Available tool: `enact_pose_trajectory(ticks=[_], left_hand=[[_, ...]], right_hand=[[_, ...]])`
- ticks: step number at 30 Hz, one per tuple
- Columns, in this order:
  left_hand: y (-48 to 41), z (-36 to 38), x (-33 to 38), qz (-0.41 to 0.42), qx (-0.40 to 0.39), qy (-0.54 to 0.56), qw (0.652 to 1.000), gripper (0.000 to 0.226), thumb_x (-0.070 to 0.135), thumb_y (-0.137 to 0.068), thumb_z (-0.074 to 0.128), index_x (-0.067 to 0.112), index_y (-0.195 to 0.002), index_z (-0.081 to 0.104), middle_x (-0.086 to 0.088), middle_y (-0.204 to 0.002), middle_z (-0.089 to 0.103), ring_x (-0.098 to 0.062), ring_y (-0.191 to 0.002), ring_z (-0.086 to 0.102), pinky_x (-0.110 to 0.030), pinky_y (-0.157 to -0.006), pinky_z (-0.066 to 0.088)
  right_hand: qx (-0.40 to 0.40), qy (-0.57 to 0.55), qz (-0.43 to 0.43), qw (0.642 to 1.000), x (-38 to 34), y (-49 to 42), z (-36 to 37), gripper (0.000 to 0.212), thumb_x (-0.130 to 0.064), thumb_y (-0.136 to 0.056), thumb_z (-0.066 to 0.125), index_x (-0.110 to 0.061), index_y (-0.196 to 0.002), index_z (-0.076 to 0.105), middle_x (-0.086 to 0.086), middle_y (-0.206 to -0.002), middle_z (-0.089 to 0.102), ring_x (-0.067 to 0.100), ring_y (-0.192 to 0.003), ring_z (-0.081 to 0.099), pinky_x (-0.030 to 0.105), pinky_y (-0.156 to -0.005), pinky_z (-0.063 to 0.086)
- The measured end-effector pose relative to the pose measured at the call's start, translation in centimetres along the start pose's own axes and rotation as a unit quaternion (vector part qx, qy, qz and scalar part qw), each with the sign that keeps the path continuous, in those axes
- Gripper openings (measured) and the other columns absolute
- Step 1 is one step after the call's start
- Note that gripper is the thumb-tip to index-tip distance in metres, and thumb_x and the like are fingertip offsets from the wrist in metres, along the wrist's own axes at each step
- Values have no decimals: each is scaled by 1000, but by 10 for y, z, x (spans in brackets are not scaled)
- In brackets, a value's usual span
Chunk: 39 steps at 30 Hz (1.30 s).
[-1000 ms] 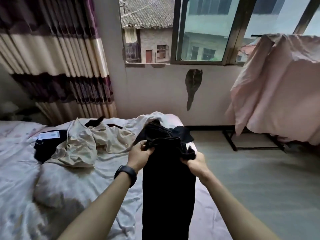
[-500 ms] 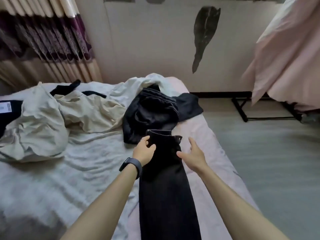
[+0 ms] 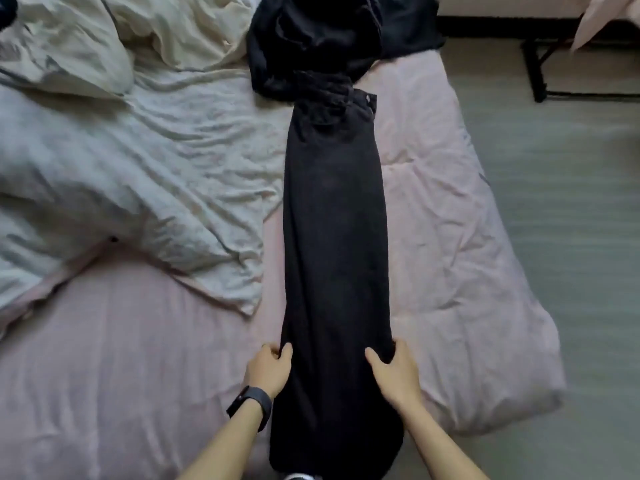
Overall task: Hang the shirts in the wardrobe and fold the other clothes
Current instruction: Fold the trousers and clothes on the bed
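The long black trousers (image 3: 334,237) lie flat and lengthwise on the bed with its pale pink sheet (image 3: 121,375). Their waistband, with a small metal button, is at the far end and the leg ends are nearest the person.

The left hand (image 3: 268,370) is at the left edge of the trousers, close to the leg ends. Its thumb lies on top of the fabric, and its fingers (image 3: 266,351) curl round the edge and hold it. The right hand (image 3: 394,372) is at the right edge, level with the left hand. Its thumb presses on the cloth, and its fingers (image 3: 400,346) wrap over the side and grip it. A black wristband (image 3: 251,407) sits on the left wrist.

A heap of crumpled black clothes (image 3: 311,46) touches the waistband end of the trousers and overlaps it. Left of the trousers lies a rumpled white duvet (image 3: 138,161), with one corner just beside them. Beyond it is a creased cream garment (image 3: 173,29), left of the black heap.

Right of the trousers, past the edge of the bed, is a grey-green floor (image 3: 571,202). A black metal rack frame (image 3: 533,64) stands on the floor, and a pale pink cloth (image 3: 606,15) hangs above the frame.
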<state>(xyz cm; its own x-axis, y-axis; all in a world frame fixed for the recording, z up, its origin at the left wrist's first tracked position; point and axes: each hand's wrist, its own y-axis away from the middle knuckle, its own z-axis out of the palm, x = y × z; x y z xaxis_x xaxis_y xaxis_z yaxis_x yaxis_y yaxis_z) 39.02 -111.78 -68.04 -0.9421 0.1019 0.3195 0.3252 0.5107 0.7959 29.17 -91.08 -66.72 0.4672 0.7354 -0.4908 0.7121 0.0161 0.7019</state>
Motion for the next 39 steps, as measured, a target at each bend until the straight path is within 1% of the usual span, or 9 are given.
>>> enact_pose_trajectory(ticks=[6, 9, 12, 17, 19, 23, 29, 33, 39], left_hand=[[69, 58, -95, -6, 0, 91, 996, 47, 43, -93, 61, 13, -128, 51, 0, -122, 63, -24, -109, 60, -36, -95, 50], [93, 78, -113, 39, 56, 117, 991, 49, 24, -94, 64, 22, -135, 36, 4, -123, 57, -22, -101, 60, -35, -87, 50], [108, 92, -133, 47, 83, 89, 991, 47, 19, -95, 60, 27, -131, 31, 3, -117, 58, -25, -88, 60, -36, -74, 47], [127, 98, -162, 123, 188, -102, 969, 42, 25, -94, 60, 26, -133, 43, -1, -131, 45, -24, -117, 51, -39, -93, 44], [135, 103, -157, 155, 132, -53, 978, 29, 34, -97, 57, 24, -124, 54, 3, -126, 49, -17, -110, 53, -35, -93, 45], [133, 117, -118, 50, -97, 143, 984, 37, 49, -99, 50, 24, -126, 51, 2, -119, 62, -18, -104, 59, -32, -90, 46], [139, 122, -116, -12, -166, 279, 946, 57, 50, -92, 63, 23, -139, 47, -3, -139, 51, -24, -127, 49, -41, -107, 38], [157, 113, -112, -50, -276, 344, 896, 47, 53, -92, 58, 19, -124, 63, 4, -82, 64, -17, -79, 59, -32, -78, 45], [166, 115, -114, -41, -218, 303, 927, 60, 57, -96, 50, 23, -144, 45, -2, -140, 52, -23, -128, 50, -45, -109, 36]], right_hand=[[-8, -18, 4, 1000, 99, 67, 15, 36, -34, -88, 69, -23, -120, 56, -7, -111, 65, 20, -106, 61, 34, -85, 47], [-41, -15, 14, 999, 130, 83, 15, 31, -34, -87, 70, -25, -114, 55, -9, -103, 64, 18, -100, 59, 32, -80, 44], [-62, -2, 14, 998, 155, 96, 13, 24, -35, -87, 71, -27, -107, 62, -9, -101, 68, 16, -99, 61, 30, -81, 44], [-54, -84, 20, 995, 176, 123, 7, 15, -46, -82, 76, -35, -92, 76, -17, -89, 75, 10, -96, 68, 34, -89, 54], [-82, -156, 26, 984, 179, 136, 5, 13, -40, -85, 76, -31, -95, 78, -13, -95, 77, 13, -97, 72, 41, -94, 56], [-125, -307, 78, 940, 176, 149, -5, 24, -26, -94, 70, -14, -114, 72, 5, -110, 76, 24, -104, 72, 43, -96, 55], [-197, -459, 133, 856, 161, 164, -30, 36, -16, -99, 58, -1, -131, 61, 20, -127, 67, 35, -118, 64, 44, -99, 51], [-225, -467, 133, 845, 159, 166, -46, 45, -21, -97, 60, 1, -136, 57, 23, -133, 62, 38, -126, 59, 46, -104, 49], [-260, -469, 180, 824, 148, 180, -46, 46, -28, -99, 56, 4, -132, 60, 25, -132, 62, 37, -121, 61, 44, -100, 51]])
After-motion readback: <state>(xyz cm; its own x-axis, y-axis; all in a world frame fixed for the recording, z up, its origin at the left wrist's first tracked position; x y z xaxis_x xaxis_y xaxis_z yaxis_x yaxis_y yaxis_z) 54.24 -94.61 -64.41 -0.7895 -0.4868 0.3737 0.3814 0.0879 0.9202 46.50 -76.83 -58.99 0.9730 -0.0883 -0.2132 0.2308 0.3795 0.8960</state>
